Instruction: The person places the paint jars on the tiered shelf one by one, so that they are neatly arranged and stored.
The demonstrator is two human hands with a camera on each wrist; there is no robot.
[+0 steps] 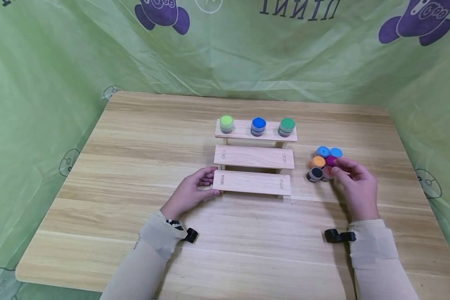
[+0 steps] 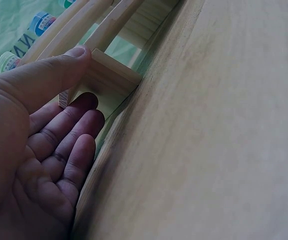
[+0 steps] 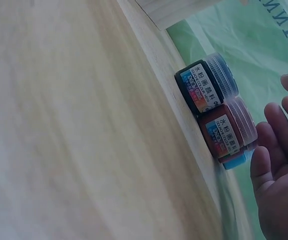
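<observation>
A three-step wooden display stand (image 1: 252, 156) is on the table. My left hand (image 1: 189, 189) holds the left end of its lowest step, thumb at the front edge and index finger behind, the other fingers loosely bent. My right hand (image 1: 358, 187) hovers at the right side of a cluster of gouache paint jars, fingers loosely curved and nothing held. The cluster has two blue jars (image 1: 322, 151), an orange jar (image 1: 317, 162), a magenta jar (image 1: 331, 161), a black jar (image 3: 200, 87) and a reddish-brown jar (image 3: 226, 131). Fingertips come close to the magenta one; contact is unclear.
On the stand's top step are a light green jar (image 1: 226, 124), a blue jar (image 1: 258, 126) and a dark green jar (image 1: 286, 126). The lower two steps are bare. Green printed cloth (image 1: 225, 62) hangs behind and beside the wood-grain table (image 1: 135, 166).
</observation>
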